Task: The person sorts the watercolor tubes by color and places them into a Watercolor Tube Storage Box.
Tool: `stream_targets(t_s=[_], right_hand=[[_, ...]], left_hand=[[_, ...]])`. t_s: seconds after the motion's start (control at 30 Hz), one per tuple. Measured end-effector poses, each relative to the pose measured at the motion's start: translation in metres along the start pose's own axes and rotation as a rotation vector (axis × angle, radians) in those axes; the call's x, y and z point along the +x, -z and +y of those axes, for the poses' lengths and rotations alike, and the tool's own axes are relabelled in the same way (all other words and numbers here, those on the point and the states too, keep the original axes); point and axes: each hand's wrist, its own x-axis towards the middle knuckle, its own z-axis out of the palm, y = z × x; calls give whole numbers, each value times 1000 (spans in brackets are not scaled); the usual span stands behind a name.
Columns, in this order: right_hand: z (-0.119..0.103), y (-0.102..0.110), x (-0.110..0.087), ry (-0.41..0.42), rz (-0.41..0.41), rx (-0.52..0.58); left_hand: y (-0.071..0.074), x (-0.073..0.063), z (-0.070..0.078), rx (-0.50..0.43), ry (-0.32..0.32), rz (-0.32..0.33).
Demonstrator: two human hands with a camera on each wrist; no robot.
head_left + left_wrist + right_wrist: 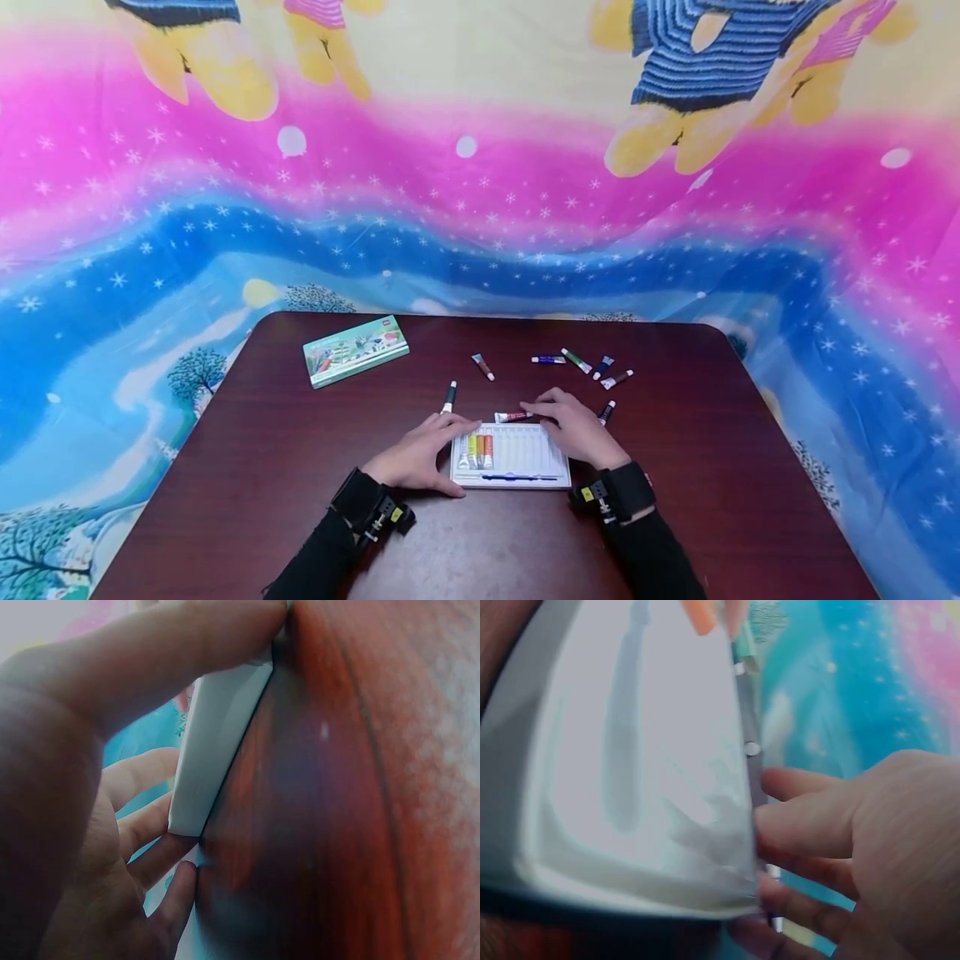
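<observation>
A white paint tray (528, 450) lies in front of me, several yellow to orange paint tubes (480, 451) in its left slots and a dark blue paintbrush (517, 477) along its near side. My left hand (420, 454) holds the tray's left end, thumb at the near corner and fingers at the far side; the left wrist view shows the tray's white side wall (225, 742) between them. Over the tray's far right corner is my right hand (581, 429), its fingers loosely extended. Its index fingertip is at the end of a red paint tube (510, 417) behind the tray.
A dark-capped tube (450, 396) lies beyond the left hand and a brown tube (483, 367) farther back. Several more tubes (576, 360) are scattered at the back right, with a black one (607, 412) beside the right hand. A green box (356, 350) sits at the back left.
</observation>
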Motion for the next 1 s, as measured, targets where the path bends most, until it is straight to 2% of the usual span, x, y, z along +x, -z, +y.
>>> stream_targets(t_s=[0.1, 0.37, 0.53, 0.67, 1.0], right_hand=[[-1, -3, 4, -1, 25, -12], [-9, -7, 11, -90, 93, 7], [-16, -13, 19, -131, 76, -16], [-19, -17, 21, -161, 48, 29], [-15, -18, 23, -103, 13, 127]], left_hand=[[1, 1, 0, -4, -1, 3], [0, 1, -1, 10, -11, 9], [-1, 0, 0, 9, -14, 9], [0, 0, -1, 13, -6, 14], [0, 1, 0, 11, -14, 16]])
